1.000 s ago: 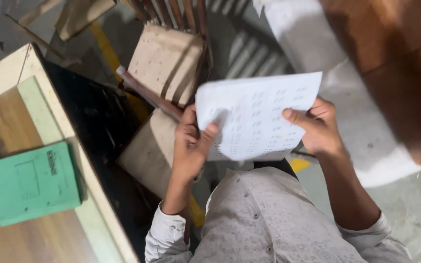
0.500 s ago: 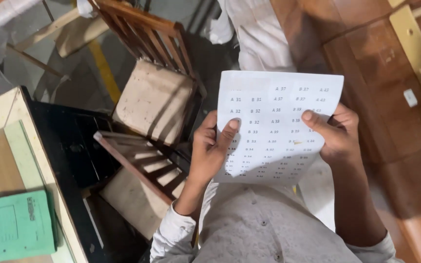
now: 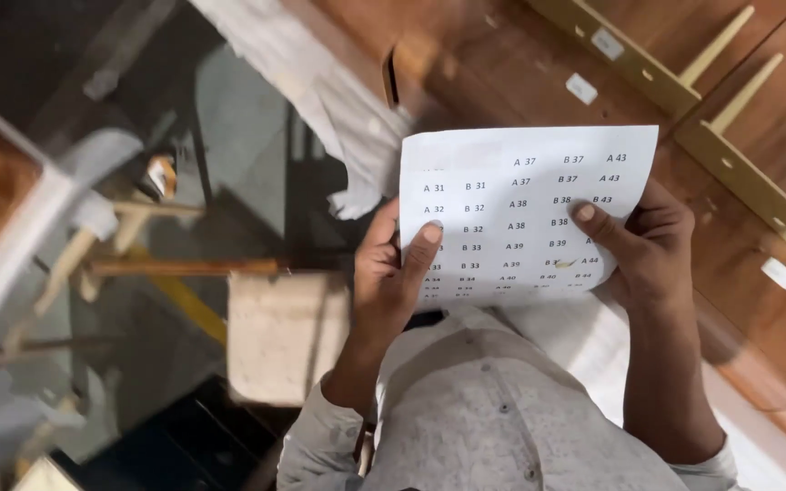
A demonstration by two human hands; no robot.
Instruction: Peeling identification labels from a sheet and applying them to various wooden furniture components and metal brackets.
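While the left hand [image 3: 391, 277] pinches the white printed sheet [image 3: 525, 214] at its left edge, the right hand [image 3: 648, 244] pinches the right edge, thumbs on top.

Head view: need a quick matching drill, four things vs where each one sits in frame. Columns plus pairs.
Things:
1. printed sheet
2. left hand
3. right hand
4. wooden chair

Places:
A. grips the sheet's right edge, thumb on the print
B. held up in front of the chest by both hands
C. stands on the floor, left of the person
D. grips the sheet's lower left corner, thumb on the print

Pairs: 1-B, 2-D, 3-A, 4-C
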